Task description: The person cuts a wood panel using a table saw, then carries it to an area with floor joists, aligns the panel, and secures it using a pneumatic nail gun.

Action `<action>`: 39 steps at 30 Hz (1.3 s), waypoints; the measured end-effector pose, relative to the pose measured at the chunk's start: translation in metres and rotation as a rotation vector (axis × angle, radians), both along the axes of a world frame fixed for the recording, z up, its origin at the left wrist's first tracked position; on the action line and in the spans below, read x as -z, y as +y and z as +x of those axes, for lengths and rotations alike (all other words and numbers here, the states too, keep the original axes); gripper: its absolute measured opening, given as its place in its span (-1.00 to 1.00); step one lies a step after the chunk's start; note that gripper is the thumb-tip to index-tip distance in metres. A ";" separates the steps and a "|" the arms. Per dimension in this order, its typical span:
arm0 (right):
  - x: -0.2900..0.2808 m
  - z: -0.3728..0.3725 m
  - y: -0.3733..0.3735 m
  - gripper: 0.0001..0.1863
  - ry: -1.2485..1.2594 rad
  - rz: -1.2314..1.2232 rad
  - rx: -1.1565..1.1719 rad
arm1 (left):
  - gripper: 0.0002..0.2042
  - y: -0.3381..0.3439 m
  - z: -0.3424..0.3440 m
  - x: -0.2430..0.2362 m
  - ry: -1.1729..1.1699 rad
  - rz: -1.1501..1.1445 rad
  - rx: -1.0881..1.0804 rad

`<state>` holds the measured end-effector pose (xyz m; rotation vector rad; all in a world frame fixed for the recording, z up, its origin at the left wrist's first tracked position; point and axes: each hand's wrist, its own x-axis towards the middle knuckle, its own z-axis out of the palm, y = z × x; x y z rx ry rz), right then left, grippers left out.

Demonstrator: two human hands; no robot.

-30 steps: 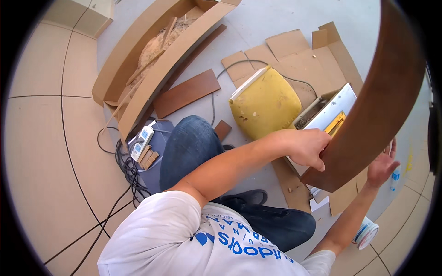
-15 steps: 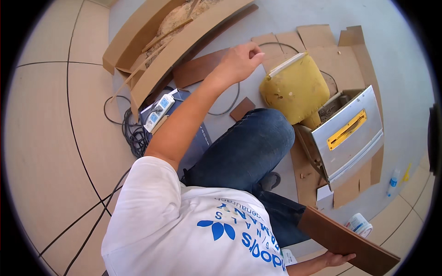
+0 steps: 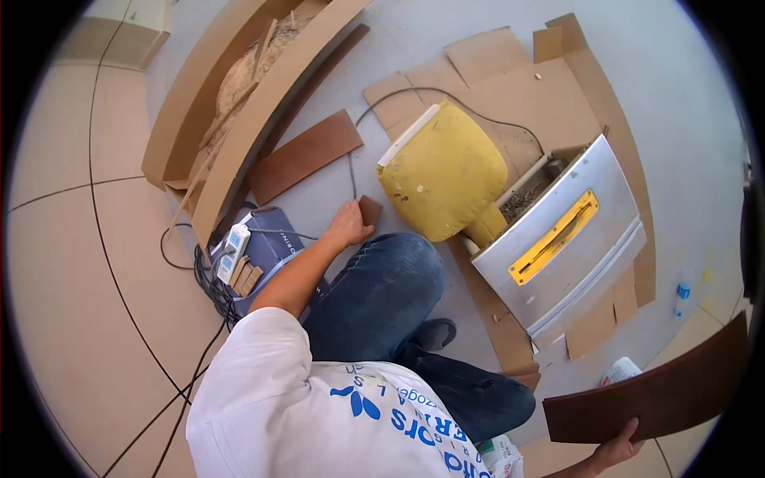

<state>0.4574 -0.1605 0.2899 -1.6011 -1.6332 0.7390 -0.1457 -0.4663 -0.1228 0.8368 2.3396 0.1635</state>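
Head view: left hand (image 3: 348,225) closes its fingers on a small brown wood block (image 3: 370,210) on the floor beside the yellow saw (image 3: 443,182); right hand (image 3: 615,451) grips a dark plank (image 3: 653,394) low right.

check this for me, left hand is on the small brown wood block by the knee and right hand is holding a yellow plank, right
Not quite. The head view shows the right hand holding a dark brown plank, not a yellow one; the yellow thing is the saw's cover. The rest stands: the left hand is on the small brown wood block by the knee.
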 end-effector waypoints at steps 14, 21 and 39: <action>-0.188 0.077 -0.212 -0.65 -0.335 -0.398 0.339 | -0.39 0.104 0.060 -0.437 -0.550 -0.031 -0.023; -0.345 0.058 -0.382 -0.64 -0.149 -0.338 0.606 | -0.57 0.215 0.285 -0.701 -1.025 -0.068 0.396; -0.595 0.170 -0.541 -0.62 0.045 0.580 1.485 | -0.51 -0.022 0.866 -0.987 -1.948 -0.035 2.369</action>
